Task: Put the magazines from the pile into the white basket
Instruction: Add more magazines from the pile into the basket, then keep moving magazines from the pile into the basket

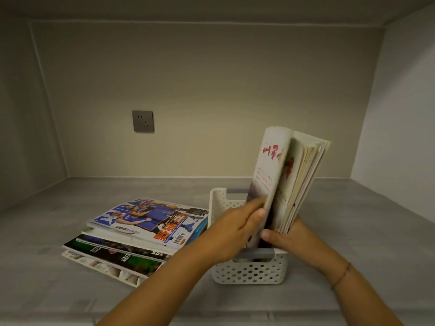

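A white perforated basket [249,271] with grey handles stands on the grey counter, right of centre. Several magazines [289,175] stand upright in it, leaning right, the front one white with red script. My left hand [235,231] pinches the front magazine's lower edge with thumb and fingers. My right hand [284,238] grips the bundle from the right side, thumb in front. The pile of magazines [141,234] lies flat to the left of the basket, a basketball cover on top.
A grey wall socket [142,121] sits on the back wall. The counter [353,220] runs into an alcove with side walls left and right. A thin red bracelet [341,276] is on my right wrist.
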The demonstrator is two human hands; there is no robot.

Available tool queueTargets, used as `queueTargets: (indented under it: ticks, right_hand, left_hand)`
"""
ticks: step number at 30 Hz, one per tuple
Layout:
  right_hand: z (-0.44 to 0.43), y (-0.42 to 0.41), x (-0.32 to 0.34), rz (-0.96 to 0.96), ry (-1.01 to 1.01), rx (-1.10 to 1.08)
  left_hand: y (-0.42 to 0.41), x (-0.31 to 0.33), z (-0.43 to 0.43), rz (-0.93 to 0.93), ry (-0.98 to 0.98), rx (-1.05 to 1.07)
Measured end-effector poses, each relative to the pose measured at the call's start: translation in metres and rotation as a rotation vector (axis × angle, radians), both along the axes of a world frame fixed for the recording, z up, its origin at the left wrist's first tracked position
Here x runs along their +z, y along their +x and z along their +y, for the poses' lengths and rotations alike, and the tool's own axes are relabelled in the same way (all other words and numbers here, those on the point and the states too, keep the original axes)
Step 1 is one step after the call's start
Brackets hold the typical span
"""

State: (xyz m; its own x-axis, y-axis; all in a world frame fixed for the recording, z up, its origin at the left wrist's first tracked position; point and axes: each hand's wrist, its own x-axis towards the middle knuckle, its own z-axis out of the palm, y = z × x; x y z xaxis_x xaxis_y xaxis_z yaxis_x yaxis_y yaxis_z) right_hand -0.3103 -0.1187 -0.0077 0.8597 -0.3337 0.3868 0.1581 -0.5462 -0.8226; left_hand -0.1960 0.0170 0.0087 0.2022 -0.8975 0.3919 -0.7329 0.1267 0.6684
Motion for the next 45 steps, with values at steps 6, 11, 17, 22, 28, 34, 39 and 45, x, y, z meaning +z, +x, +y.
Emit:
queueTargets:
  ticks: [6, 11, 17, 22, 28, 34, 39, 45]
  right_hand:
    - [-0.002, 0.000, 0.002, 0.067, -0.061, 0.033]
    - [-0.001, 0.001, 0.004, 0.088, -0.051, 0.055]
    - [-0.001, -0.002, 0.003, 0.094, -0.038, 0.052]
    - [0.001, -0.006, 0.005, 0.104, -0.021, 0.053]
    - [-0.002, -0.008, 0.003, 0.144, 0.036, 0.038]
    - [-0.005, -0.007, 0.002, 0.188, 0.058, 0.023]
    - [-0.007, -0.005, 0.004, 0.132, 0.122, 0.034]
    - [-0.008, -0.001, 0.001, 0.067, 0.137, -0.001]
  left_hand:
    - [0.003, 0.004, 0.001, 0.062, 0.101, -0.015]
    - [-0.012, 0.013, -0.009, 0.019, 0.036, 0.090]
    - [-0.015, 0.010, -0.008, 0.123, 0.149, 0.041]
    - [0.004, 0.009, -0.011, 0.284, 0.308, -0.066]
    - [0.054, 0.012, -0.044, 0.523, 0.181, 0.211]
    - [0.065, 0.029, -0.096, 0.559, 0.135, 0.270]
    - [0.060, 0.028, -0.110, 0.630, 0.116, 0.120]
    - [0.064, 0.029, -0.105, 0.612, 0.064, 0.058]
